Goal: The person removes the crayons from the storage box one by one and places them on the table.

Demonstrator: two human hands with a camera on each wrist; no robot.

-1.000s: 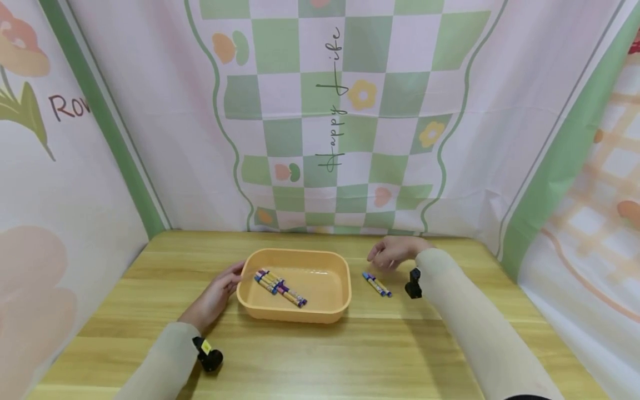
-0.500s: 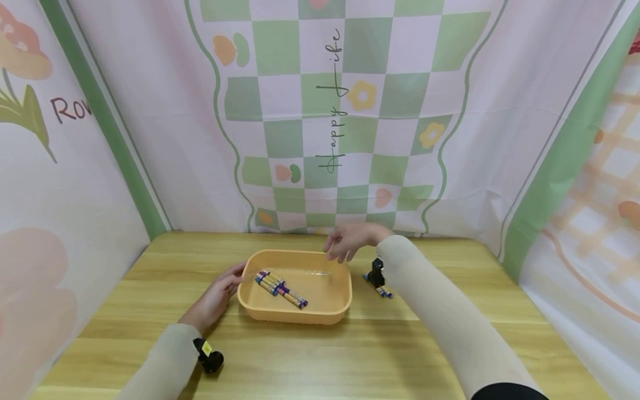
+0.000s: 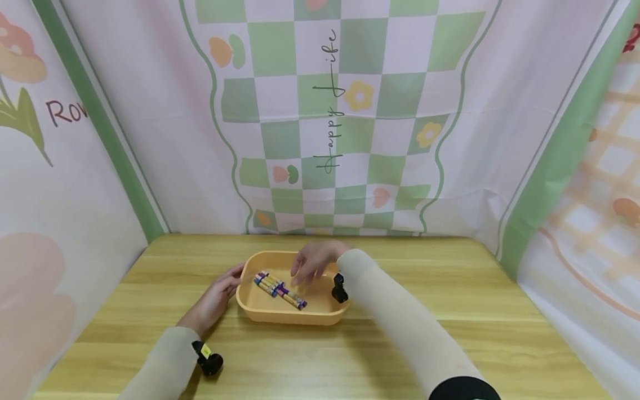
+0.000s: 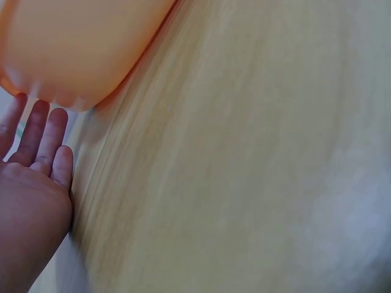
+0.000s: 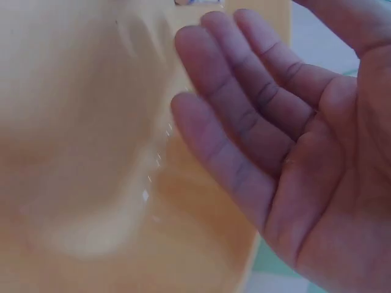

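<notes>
A shallow orange-yellow plastic basket [image 3: 315, 318] sits on the wooden table. Inside, toward its left half, lie several crayons [image 3: 291, 298] with yellow wrappers and dark bands. My left hand [image 3: 216, 297] touches the basket's left side; the left wrist view has its straight fingertips [image 4: 56, 119] against the basket's outer wall. Over the basket's inside, right beside the crayons, hovers my right hand [image 3: 315, 261]. In the right wrist view its fingers are spread loosely, the thumb's tip out of frame, and nothing shows in the palm. A printed wrapper [image 5: 198, 2] peeks in at the top edge.
My right sleeve [image 3: 400, 311] crosses the basket's right end and the table to its right, hiding what lies under it. Behind the table [image 3: 440, 255] hangs a green-and-white checked curtain [image 3: 360, 144]. Fabric walls stand at both sides.
My right hand has moved left from beside the two crayons on the table, over the basket's rim and down into it. Those two crayons are now out of sight. The left hand stays put.
</notes>
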